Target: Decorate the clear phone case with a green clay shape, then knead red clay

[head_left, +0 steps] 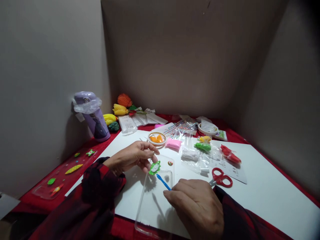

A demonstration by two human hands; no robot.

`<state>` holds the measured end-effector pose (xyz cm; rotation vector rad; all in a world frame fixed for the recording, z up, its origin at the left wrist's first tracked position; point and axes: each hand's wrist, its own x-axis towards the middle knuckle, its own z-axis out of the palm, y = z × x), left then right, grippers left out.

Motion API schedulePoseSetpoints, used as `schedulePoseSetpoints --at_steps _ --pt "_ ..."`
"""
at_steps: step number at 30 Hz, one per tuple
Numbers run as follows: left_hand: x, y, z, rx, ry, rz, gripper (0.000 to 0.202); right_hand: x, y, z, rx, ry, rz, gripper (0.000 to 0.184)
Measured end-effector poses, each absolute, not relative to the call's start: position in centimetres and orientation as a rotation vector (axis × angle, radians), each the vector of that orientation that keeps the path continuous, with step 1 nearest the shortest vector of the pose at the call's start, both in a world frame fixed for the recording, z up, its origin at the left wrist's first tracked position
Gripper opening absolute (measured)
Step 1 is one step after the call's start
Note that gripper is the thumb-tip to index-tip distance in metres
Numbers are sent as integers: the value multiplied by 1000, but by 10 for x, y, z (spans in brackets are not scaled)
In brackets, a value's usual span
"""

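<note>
My left hand [140,156] is closed at the fingertips on a small clay piece [155,167], green with a ruffled edge and a white middle. It seems raised over a clear plastic tray [141,208], with a shadow beneath. My right hand [197,206] grips a slim blue modelling tool [163,182], its tip pointing at the clay piece and just short of it. The rest of the tool is hidden in my fist. A small multicoloured round piece [170,163] lies near the tray's far end.
Red-handled scissors [221,178] lie right of my right hand. Bagged red clay [230,155], green clay [203,146], white clay [190,154] and pink clay [173,143] lie beyond. A purple bottle [96,121] stands left, behind another clear tray [41,193] with clay shapes.
</note>
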<state>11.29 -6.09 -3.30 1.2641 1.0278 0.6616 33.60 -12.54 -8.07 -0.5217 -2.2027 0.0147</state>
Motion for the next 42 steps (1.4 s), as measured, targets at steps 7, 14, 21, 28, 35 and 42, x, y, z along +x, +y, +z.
schedulePoseSetpoints --at_steps 7,14,21,28,35,42 --pt "115 -62 -31 1286 1039 656 19 336 -124 -78 -548 -2168 -25 19" --pt "112 -60 -33 1275 1020 682 21 335 -125 -78 -564 -2121 -42 20" --pt "106 -54 -35 1204 1004 762 29 334 -126 -74 -568 -2042 -73 18" --pt "102 -54 -32 1121 1016 832 34 333 -125 -77 -618 -2010 -65 17" --pt "95 -48 -35 1145 1150 829 32 335 -121 -80 -640 -2048 -41 15" --pt "96 -45 -35 1246 1353 774 16 341 -113 -78 -592 -2150 70 15"
